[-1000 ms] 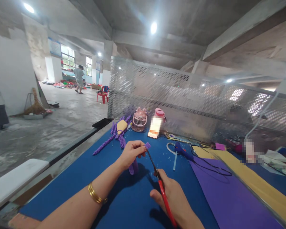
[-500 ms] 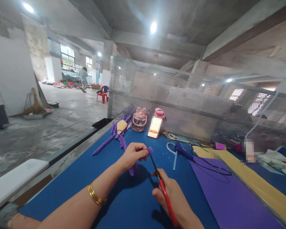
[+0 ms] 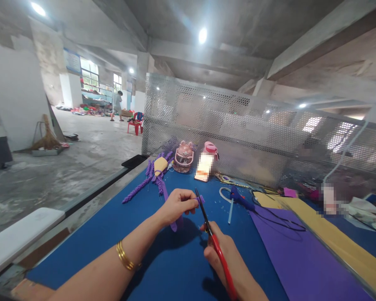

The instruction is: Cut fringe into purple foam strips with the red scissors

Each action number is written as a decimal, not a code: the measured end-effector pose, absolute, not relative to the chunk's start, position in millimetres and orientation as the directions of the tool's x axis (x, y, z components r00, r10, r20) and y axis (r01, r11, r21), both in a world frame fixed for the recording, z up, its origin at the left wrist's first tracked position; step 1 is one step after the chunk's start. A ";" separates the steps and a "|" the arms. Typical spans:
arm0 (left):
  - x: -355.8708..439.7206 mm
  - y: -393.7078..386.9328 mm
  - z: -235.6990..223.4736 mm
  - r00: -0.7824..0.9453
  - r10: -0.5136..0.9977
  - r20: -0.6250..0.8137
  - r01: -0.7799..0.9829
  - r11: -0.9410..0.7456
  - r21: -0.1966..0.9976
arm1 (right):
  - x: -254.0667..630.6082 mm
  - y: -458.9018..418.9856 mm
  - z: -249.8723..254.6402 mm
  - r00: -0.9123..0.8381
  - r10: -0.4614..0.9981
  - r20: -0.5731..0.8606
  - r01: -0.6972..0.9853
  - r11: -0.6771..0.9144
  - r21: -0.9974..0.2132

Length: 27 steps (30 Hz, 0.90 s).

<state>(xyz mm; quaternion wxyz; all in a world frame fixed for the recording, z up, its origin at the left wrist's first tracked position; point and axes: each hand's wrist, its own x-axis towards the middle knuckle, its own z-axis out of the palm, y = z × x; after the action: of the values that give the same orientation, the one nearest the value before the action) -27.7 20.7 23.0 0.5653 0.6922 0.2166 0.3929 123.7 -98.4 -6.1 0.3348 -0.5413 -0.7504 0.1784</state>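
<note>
blue counter, left hand pinched on a purple strip, right hand wrapped round scissors; strip's probably light, bendy, grab near its end

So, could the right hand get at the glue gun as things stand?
Probably not right away: the right hand holds the scissors. Otherwise the way looks free, with the glue gun just ahead and nothing seen between.

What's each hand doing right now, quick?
Left hand: closed, pinching a purple strip between thumb and fingers.
Right hand: closed around red-handled scissors, blades crossing in front of the strip.
</note>
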 end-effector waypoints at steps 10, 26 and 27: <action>-27.7 21.3 22.2 0.564 0.763 0.316 -0.155 -0.277 0.948 | 121.2 -97.3 -6.5 -0.150 0.933 0.327 0.837 0.296 -0.460; -28.2 19.5 23.5 0.620 0.729 0.289 -0.121 -0.275 0.954 | 121.8 -99.4 3.1 -0.206 0.944 0.256 0.571 0.329 -0.752; -27.9 19.4 23.4 0.622 0.728 0.289 -0.121 -0.275 0.954 | 121.9 -99.2 3.3 -0.213 0.944 0.252 0.566 0.330 -0.756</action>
<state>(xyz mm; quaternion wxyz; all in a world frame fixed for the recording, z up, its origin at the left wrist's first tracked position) -27.9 19.4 23.4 0.5622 0.7036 0.2156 0.3774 121.9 -99.2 3.3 0.3576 -0.5152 -0.7327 0.2641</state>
